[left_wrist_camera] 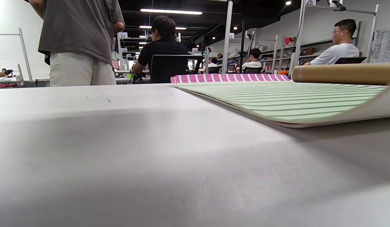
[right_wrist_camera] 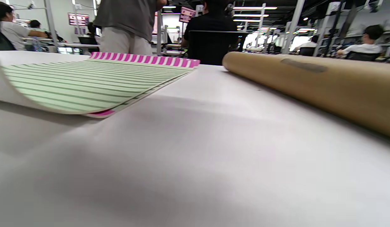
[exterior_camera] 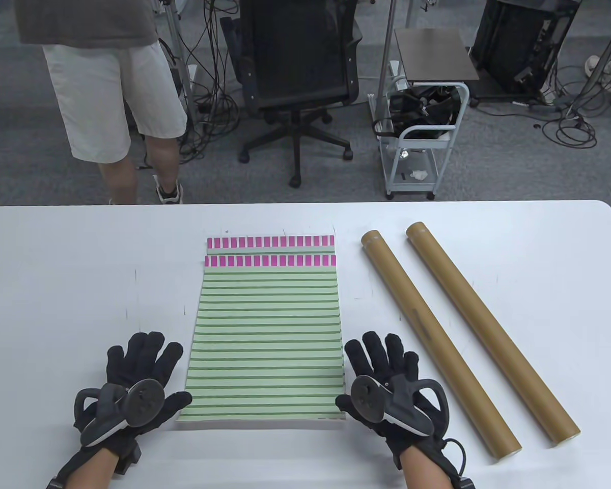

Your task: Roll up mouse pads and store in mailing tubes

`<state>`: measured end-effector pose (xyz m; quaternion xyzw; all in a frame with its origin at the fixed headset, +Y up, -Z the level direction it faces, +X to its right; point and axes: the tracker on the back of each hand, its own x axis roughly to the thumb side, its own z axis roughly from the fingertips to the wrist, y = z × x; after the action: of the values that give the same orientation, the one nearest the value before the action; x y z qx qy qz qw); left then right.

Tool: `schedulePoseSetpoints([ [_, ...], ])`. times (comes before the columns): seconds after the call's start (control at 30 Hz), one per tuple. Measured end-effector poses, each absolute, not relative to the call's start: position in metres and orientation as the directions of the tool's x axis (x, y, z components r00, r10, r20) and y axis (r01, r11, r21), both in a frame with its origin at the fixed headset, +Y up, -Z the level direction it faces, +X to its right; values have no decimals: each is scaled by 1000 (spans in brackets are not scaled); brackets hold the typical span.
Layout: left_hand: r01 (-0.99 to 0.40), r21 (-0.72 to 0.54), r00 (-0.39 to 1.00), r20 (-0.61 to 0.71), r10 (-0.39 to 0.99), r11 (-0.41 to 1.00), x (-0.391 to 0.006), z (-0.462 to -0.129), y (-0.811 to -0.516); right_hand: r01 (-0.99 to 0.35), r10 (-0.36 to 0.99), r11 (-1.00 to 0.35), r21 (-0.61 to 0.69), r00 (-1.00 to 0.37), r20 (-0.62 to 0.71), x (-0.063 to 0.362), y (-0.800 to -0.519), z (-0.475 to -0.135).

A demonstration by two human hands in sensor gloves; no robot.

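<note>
**Mouse pads flat, near edge just lifting**

Mouse pads [exterior_camera: 269,336], two of them stacked, lie in the middle of the surface [exterior_camera: 56,285], green-striped faces up and pink-checked ends toward the far edge. Their long axis runs from the near edge to the far edge. The wrist views show the top pad's near edge curling up off the surface, so rolling looks barely begun; nothing is rolled yet.

The left hand [exterior_camera: 132,392] sits at the pads' near left corner and the right hand [exterior_camera: 387,387] at the near right corner. Each grip is spread, fingers fanned; whether the thumbs hook under the lifted edge I cannot tell.

Two mailing tubes [exterior_camera: 438,338] lie side by side to the right of the pads, apart from them, slanting from the far middle toward the near right corner. Both rolling and storing remain.
</note>
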<state>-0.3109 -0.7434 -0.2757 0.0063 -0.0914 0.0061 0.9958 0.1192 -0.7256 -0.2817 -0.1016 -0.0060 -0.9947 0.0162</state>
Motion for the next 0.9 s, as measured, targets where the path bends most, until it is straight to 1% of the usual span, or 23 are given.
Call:
schedulePoseSetpoints([
  [0.07,-18,4,984,177,17,1000,-312,-276,-744,38,-35,-999,18,-992,124,133,-725,-287],
  [0.13,-26,-7,984,175,27,1000,-313,-276,-746,94,-92,-995,29,-995,47,146,-727,-292],
  [0.2,-25,-15,984,178,27,1000,-313,-276,-747,158,-160,-984,80,-987,-17,161,-732,-298],
  [0.27,-24,-14,984,177,26,1000,-314,-277,-746,166,-183,-973,159,-978,-98,181,-739,-302],
  [0.33,-42,-22,985,168,45,999,-316,-279,-747,164,-195,-966,198,-969,-151,193,-742,-306],
  [0.43,-38,-20,987,158,41,999,-319,-280,-747,159,-212,-956,245,-954,-210,208,-748,-311],
  [0.57,-51,-29,987,150,55,998,-320,-279,-748,202,-277,-944,261,-916,-291,221,-759,-318],
  [0.67,-45,-46,988,143,52,998,-323,-280,-750,173,-263,-945,277,-906,-332,231,-769,-321],
  [0.73,-42,-48,990,135,48,998,-325,-281,-750,176,-263,-949,263,-900,-348,235,-774,-322],
  [0.77,-45,-51,990,130,52,998,-326,-281,-751,156,-244,-953,261,-904,-350,237,-775,-323],
  [0.9,-51,-69,991,121,59,996,-327,-283,-753,177,-265,-949,260,-896,-357,238,-774,-324],
])
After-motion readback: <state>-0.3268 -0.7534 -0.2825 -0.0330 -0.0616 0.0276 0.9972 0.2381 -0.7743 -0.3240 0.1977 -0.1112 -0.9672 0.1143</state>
